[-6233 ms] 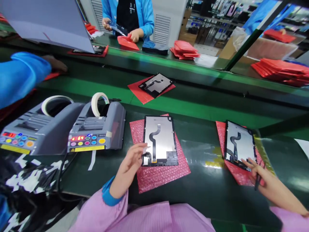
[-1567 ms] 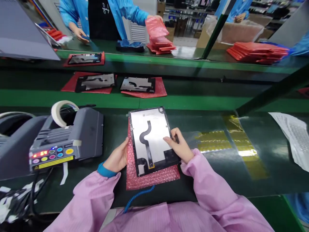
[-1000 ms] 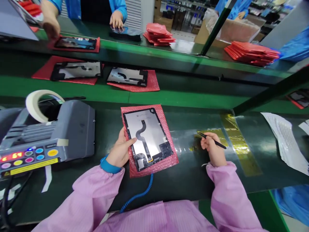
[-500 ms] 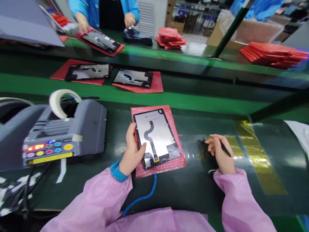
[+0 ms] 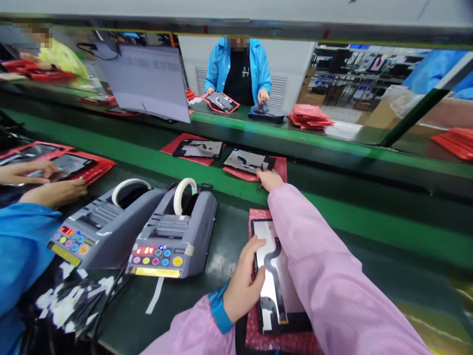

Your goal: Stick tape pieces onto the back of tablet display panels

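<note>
On the near worktop [image 5: 229,236]: 2 grey tape dispensers, left dispenser [image 5: 96,231] and right dispenser [image 5: 176,235], with 1 tape roll [image 5: 185,190] each. 4 display panels mid-scene (more at the left edge, hard to count): near panel [image 5: 272,296], left belt panel [image 5: 199,148], right belt panel [image 5: 247,160], far panel [image 5: 221,102]. 2 red bag stacks far right: inner stack [image 5: 308,116], outer stack [image 5: 454,143].

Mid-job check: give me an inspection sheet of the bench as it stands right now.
Surface: dark green bench before a green conveyor belt.
Job's things: near panel on pink bubble wrap; far panel on the belt.
Clutter: tape dispenser, second dispenser, white tape strip.
Hands: left hand rests on near panel's left edge; right hand touches far panel, grip hidden.
Cables: black leads beside the dispensers.
Surroundings: co-worker in blue opposite; another person's hands at left; red bag stack.
</note>
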Demonstrator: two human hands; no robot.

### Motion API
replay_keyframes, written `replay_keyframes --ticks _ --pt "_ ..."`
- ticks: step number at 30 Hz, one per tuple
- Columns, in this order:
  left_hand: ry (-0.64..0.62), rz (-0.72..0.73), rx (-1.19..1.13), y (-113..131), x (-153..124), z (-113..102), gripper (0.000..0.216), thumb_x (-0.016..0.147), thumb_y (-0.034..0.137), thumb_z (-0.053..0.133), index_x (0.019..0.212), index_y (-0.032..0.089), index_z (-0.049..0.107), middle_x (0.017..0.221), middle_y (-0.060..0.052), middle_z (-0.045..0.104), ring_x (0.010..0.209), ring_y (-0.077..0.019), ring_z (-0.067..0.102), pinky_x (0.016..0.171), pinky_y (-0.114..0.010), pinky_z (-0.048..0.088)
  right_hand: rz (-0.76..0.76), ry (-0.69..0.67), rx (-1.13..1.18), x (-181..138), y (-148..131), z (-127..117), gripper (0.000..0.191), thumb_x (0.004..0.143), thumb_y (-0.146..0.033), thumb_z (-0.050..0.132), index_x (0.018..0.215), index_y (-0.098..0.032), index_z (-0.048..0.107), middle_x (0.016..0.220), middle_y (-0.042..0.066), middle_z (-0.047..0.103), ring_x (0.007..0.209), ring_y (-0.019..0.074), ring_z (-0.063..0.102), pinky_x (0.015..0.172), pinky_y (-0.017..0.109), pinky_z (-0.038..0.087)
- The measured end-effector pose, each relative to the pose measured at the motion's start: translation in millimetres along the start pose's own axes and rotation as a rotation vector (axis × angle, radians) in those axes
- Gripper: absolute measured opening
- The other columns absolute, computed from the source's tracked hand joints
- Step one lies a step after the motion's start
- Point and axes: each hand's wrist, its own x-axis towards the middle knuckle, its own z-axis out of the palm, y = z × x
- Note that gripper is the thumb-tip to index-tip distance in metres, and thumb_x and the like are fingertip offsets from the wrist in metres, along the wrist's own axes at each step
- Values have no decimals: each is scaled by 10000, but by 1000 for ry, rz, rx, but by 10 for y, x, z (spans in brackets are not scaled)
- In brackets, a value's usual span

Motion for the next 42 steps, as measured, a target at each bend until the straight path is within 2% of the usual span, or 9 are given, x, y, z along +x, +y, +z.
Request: replay_keyframes --ticks 7,13,19,23,26,29,34,37,42 --pt "-19 -65 -226 39 40 -7 475 1003 113 471 1438 280 565 1528 -96 561 1542 -268 396 1310 -526 268 63 -58 -74 174 51 44 392 1006 -381 667 1340 -181 620 1318 103 656 1100 240 687 932 460 602" --pt "28 -140 -625 39 169 -134 438 1020 358 627 1452 311 570 1577 -93 531 1532 -284 418 1313 -517 244 224 138 -103 -297 264 -566 310 1010 -232 553 1311 -158 569 972 139 764 894 271 733 694 312 461" --pt "92 -290 -933 436 446 -40 804 822 511 856 1519 365 484 1684 -112 393 1524 -319 428 1244 -515 346 153 556 35 -1585 186 -955 55 924 -234 581 896 -231 628 730 34 709 617 203 624 576 285 320" --pt "174 -339 -1088 778 523 259 806 714 557 905 1404 314 567 1497 -129 603 1315 -336 633 1056 -508 532 -55 687 105 -2707 -370 -627 239 1013 -227 482 1050 -255 716 792 82 752 712 246 683 663 339 466" --pt "233 -362 -1064 864 467 472 648 655 317 931 1234 200 667 1195 -111 760 1168 -310 707 1016 -429 550 -144 554 408 -3315 -573 -291 141 1007 -296 569 1091 -292 682 1112 100 798 922 275 746 808 386 564" --pt "220 -436 -1048 840 361 571 599 560 106 852 1136 170 700 915 -57 784 978 -288 756 913 -400 581 42 377 718 -3625 -359 -99 257 923 -490 699 921 -291 539 1110 81 794 930 275 752 812 410 592" --pt "70 -516 -1075 946 200 518 565 562 41 780 1113 155 722 900 -51 798 867 -269 774 853 -384 598 533 615 1010 -3802 130 -41 688 637 -716 852 915 -289 390 870 3 654 767 219 684 672 340 558" --pt "-49 -554 -1110 1038 147 418 508 626 87 859 1118 126 737 983 -101 811 909 -293 784 896 -406 595 620 591 1277 -3907 112 -85 692 627 -715 853 878 -287 369 706 -78 501 621 154 598 564 253 494" --pt "-164 -662 -1150 822 145 140 254 868 259 804 1028 68 759 894 -132 815 883 -264 802 969 -366 579 747 627 1383 -4089 20 -196 602 692 -640 844 868 -283 392 730 -65 507 676 142 594 583 203 485"
